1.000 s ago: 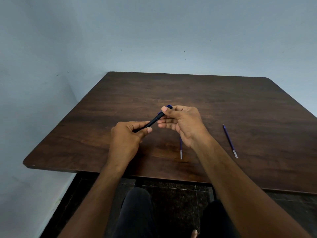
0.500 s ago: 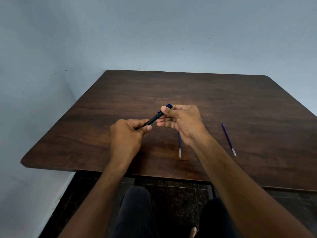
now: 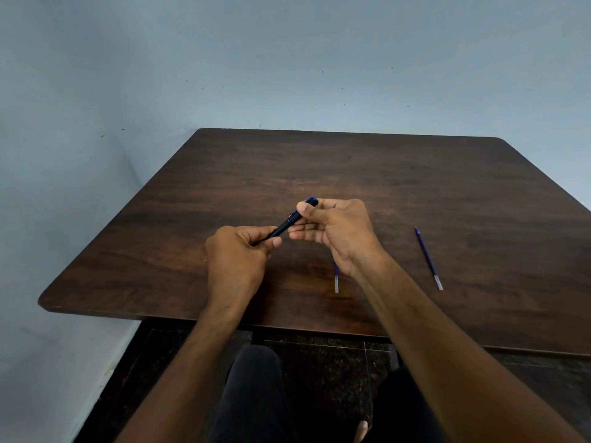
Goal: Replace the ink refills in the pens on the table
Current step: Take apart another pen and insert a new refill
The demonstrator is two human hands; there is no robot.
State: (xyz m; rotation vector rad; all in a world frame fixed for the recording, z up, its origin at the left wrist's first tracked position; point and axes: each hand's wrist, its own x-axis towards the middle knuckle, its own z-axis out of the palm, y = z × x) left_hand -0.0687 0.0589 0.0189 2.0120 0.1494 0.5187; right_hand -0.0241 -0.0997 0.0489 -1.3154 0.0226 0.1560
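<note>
Black pen point(image 3: 283, 227) pinched between left hand point(image 3: 236, 260) and right hand point(image 3: 332, 233); unchanged since before, unscrewing likely underway; two refills unused.

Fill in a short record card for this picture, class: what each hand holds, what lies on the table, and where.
left hand: closed on the lower end of the pen
right hand: grips the pen's upper, blue-tipped end
pen: black, tilted, held above the table
refill one: flat on table, partly hidden under right wrist
refill two: flat on table, right of the hands, untouched
</note>
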